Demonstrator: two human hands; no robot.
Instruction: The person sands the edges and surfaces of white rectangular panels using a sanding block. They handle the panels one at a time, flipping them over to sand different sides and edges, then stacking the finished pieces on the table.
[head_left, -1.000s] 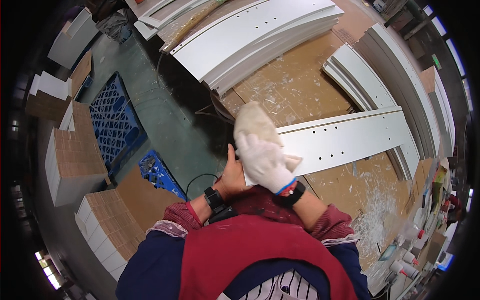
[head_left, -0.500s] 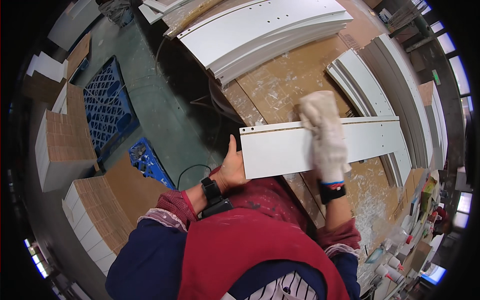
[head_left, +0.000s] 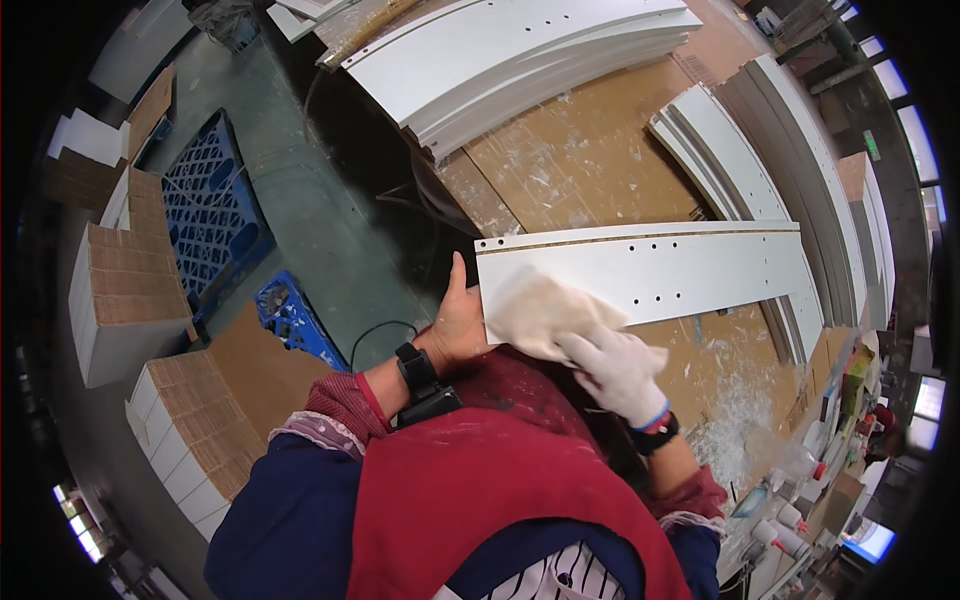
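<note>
The left grip [head_left: 462,322] is bare, thumb [head_left: 457,275] stuck up, other digits pretty much hidden. Off to its right, the right grip [head_left: 618,375] is gloved, fingers [head_left: 578,350] aimed back leftward. Forearms [head_left: 673,467] are angled inward from below both grips.

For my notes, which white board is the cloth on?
The white board whose left end meets the bare left hand; the other boards sit in stacks.

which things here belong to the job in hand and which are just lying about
Job in hand:
- long white panel with drilled holes, touching the bare left hand
- crumpled cream cloth, in the white-gloved right hand

Apparently lying about:
- blue plastic lattice pallet
- small white red-tipped bottle
</note>
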